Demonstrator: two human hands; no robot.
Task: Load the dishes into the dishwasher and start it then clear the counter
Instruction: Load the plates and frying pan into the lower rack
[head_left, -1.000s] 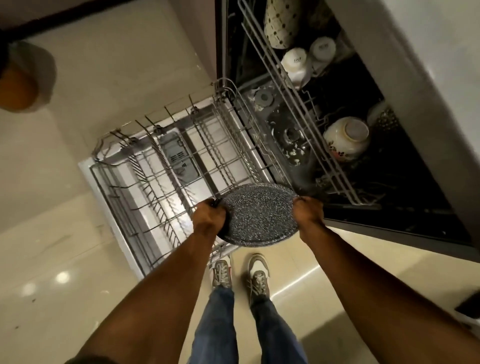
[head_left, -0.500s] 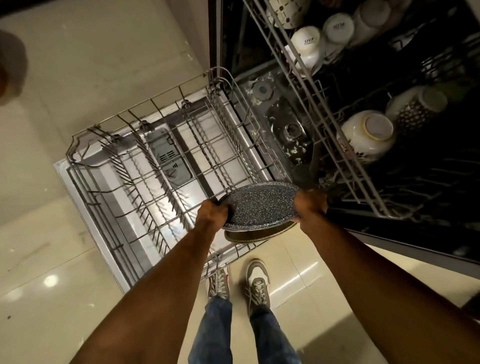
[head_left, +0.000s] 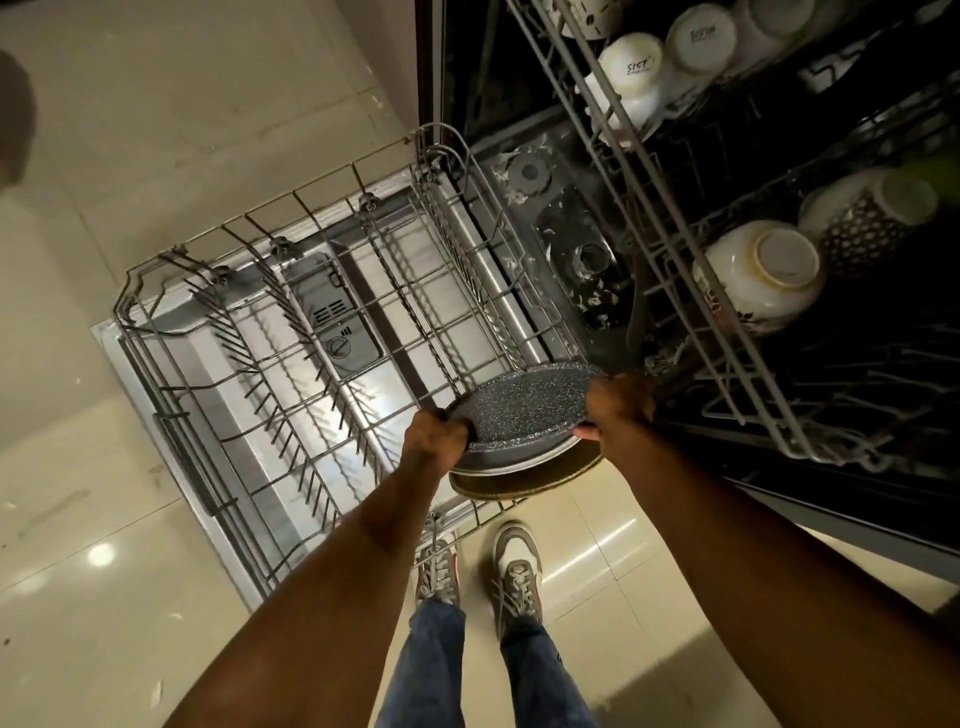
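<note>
Plates (head_left: 522, 415) are hanging gripped in both hands (head_left: 436, 434) (head_left: 621, 405) over the bare lower rack (head_left: 291, 364), bowls (head_left: 761, 275) already sitting above

The top plate (head_left: 519, 410) is dark grey with pale speckles; the plate (head_left: 524, 480) under it is brown. The rack (head_left: 291, 291) is grey. A bowl (head_left: 758, 275) is cream, a mug (head_left: 862, 218) white with black dots. Floor (head_left: 156, 104) is beige, jeans (head_left: 436, 665) blue.
</note>
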